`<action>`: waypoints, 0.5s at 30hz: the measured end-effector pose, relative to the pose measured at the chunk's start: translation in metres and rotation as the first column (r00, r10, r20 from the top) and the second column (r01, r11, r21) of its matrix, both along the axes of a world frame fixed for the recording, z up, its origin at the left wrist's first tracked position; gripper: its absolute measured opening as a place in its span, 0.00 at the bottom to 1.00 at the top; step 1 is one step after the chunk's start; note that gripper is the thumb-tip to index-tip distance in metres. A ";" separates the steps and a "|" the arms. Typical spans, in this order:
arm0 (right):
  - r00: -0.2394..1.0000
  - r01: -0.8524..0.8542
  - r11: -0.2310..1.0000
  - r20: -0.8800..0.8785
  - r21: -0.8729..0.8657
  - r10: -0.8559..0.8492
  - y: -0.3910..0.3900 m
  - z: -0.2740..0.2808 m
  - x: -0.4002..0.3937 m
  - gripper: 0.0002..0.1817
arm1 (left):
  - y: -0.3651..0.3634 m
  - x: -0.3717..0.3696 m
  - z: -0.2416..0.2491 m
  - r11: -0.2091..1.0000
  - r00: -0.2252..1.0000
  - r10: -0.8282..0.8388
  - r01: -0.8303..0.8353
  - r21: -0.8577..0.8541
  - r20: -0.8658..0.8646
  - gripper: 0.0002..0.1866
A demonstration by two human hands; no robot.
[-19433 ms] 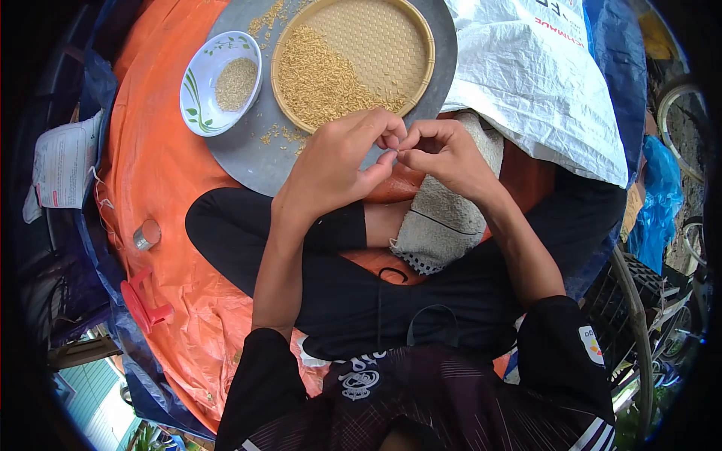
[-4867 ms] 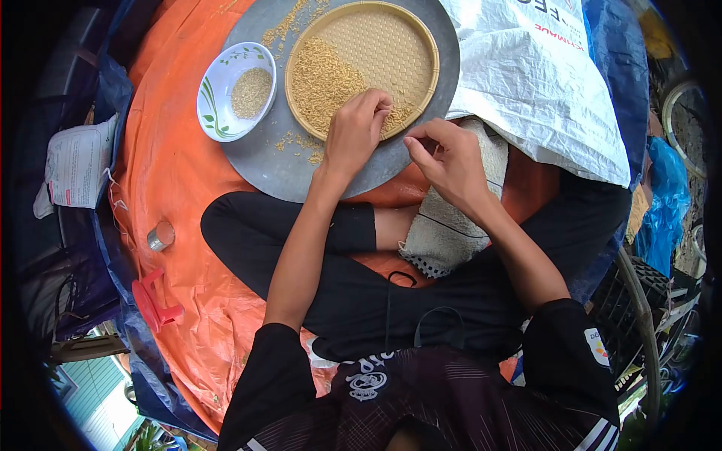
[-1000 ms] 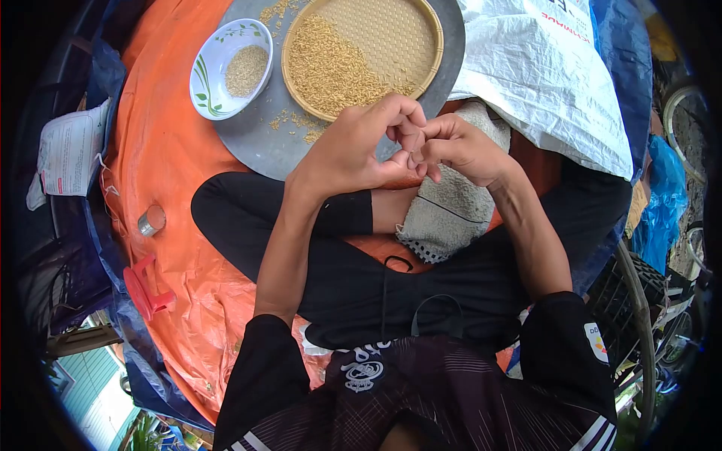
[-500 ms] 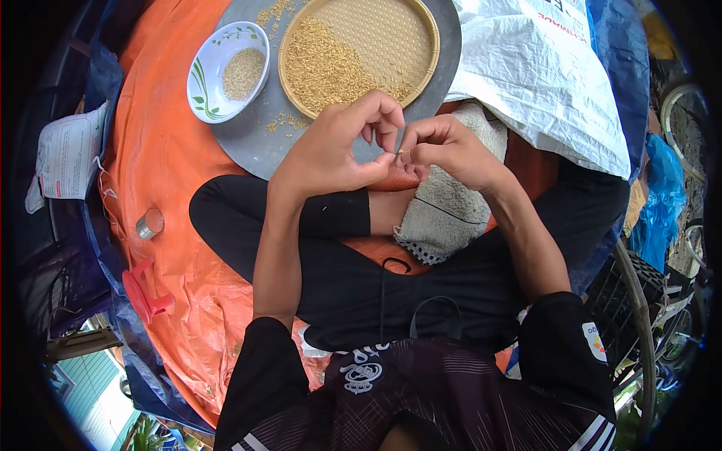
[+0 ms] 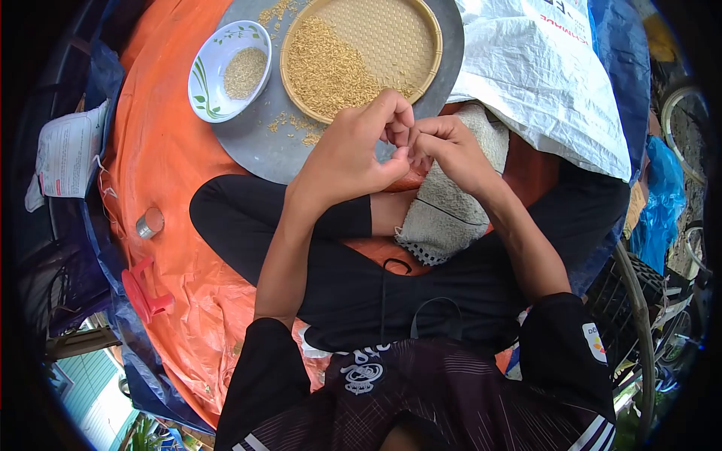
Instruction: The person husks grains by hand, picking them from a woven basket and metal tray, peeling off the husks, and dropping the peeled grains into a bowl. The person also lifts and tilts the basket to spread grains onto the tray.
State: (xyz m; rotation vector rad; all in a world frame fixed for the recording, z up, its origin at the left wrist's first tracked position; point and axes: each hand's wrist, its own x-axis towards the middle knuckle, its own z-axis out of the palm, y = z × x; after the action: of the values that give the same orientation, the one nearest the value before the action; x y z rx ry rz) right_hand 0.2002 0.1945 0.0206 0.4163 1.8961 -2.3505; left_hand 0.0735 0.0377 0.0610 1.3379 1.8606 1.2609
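Note:
Above my crossed legs, my left hand (image 5: 352, 154) and my right hand (image 5: 460, 154) meet at the fingertips. Thumb and forefinger of each are pinched together at a tiny rice grain, which the fingers now hide almost wholly. Just beyond my left hand lies a round woven bamboo tray (image 5: 406, 45), with a heap of golden unhusked rice (image 5: 327, 68) on its left side. Left of it stands a white bowl (image 5: 213, 71) with green leaf patterns, holding pale husked rice (image 5: 245, 73). Both rest on a round grey metal tray (image 5: 252, 143), where loose grains are scattered.
An orange tarp (image 5: 169, 188) covers the ground. A grey cloth (image 5: 451, 214) lies by my foot, with a white woven sack (image 5: 538, 83) at the upper right. On the left are a tin can (image 5: 150, 223) and a red plastic object (image 5: 147, 292). A dark crate (image 5: 624, 301) stands at right.
Both hands have shifted slightly right, the left one more, and they press closer together. The yellowish grain that showed between the fingertips is now covered.

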 end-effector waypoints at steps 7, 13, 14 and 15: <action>0.999 0.024 1.000 -0.045 0.010 -0.024 -0.001 0.001 -0.001 0.10 | 0.003 -0.001 -0.002 0.997 0.999 0.035 -0.035 0.066 -0.002 0.16; 0.996 0.054 0.992 -0.077 0.112 -0.045 -0.005 0.004 0.000 0.10 | -0.020 -0.044 0.001 0.938 0.933 0.345 -0.339 0.074 -0.102 0.16; 0.997 0.034 0.990 -0.072 0.140 -0.024 -0.005 0.004 0.000 0.10 | -0.031 -0.062 -0.004 0.890 0.878 0.455 -0.445 0.094 -0.150 0.16; 0.998 0.014 0.986 -0.067 0.167 -0.003 -0.004 0.003 0.000 0.10 | -0.041 -0.079 -0.009 0.813 0.796 0.582 -0.566 0.136 -0.168 0.15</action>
State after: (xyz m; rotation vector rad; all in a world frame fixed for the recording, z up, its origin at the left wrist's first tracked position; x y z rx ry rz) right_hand 0.2006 0.1902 0.0233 0.3648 2.1347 -2.2455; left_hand -0.0059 -0.0032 0.0521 0.9857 2.5122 1.5445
